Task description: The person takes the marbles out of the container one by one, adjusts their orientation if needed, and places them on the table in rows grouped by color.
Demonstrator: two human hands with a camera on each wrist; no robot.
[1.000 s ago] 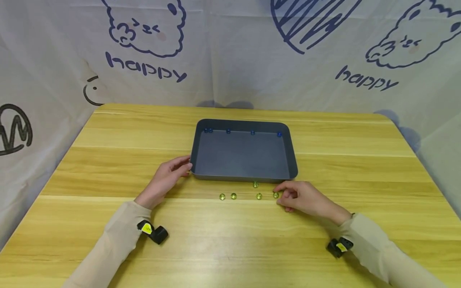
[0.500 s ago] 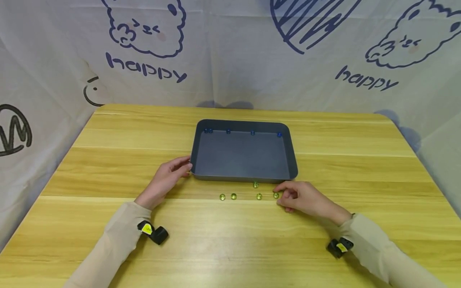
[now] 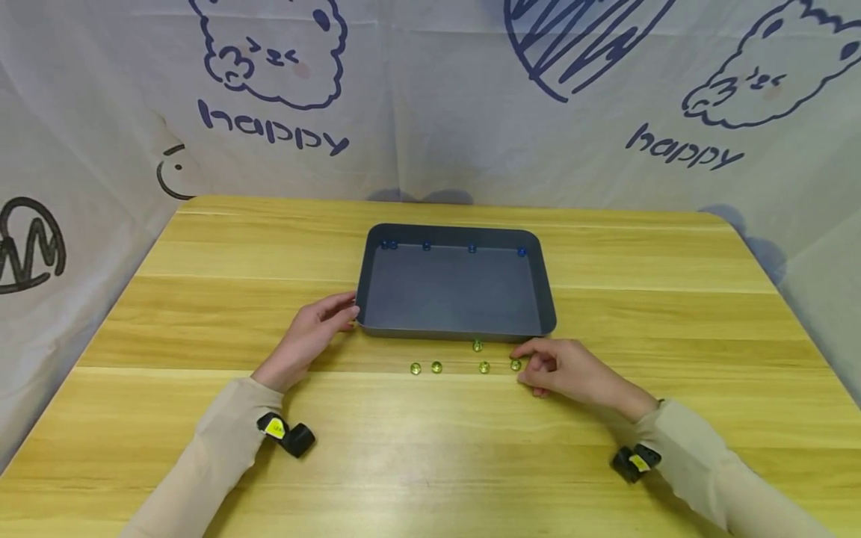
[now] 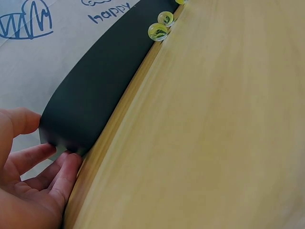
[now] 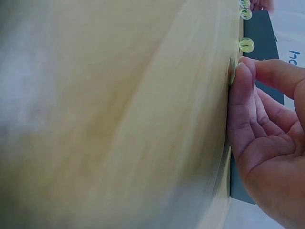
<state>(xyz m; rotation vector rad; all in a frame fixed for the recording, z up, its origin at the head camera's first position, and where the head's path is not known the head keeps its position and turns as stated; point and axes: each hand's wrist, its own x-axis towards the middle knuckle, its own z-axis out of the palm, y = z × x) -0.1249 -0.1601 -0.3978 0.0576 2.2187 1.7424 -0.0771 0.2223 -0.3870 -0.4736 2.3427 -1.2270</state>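
Note:
A dark grey rectangular tray (image 3: 457,291) lies on the wooden table. Inside it, several blue marbles (image 3: 427,246) sit along the far wall. My left hand (image 3: 311,332) touches the tray's near left corner with its fingertips, fingers loosely extended; the left wrist view shows these fingers (image 4: 66,171) against the outer wall. In front of the tray, several clear yellow-green glass marbles (image 3: 436,367) rest on the table. My right hand (image 3: 568,368) pinches the rightmost marble (image 3: 516,365) between thumb and index finger, on the table; in the right wrist view, the thumb mostly hides it.
A white cloth (image 3: 430,112) with blue drawings and lettering hangs behind the wooden table (image 3: 403,463). One marble (image 3: 477,345) lies close to the tray's front wall. Small black cameras (image 3: 296,439) are strapped to both sleeved wrists.

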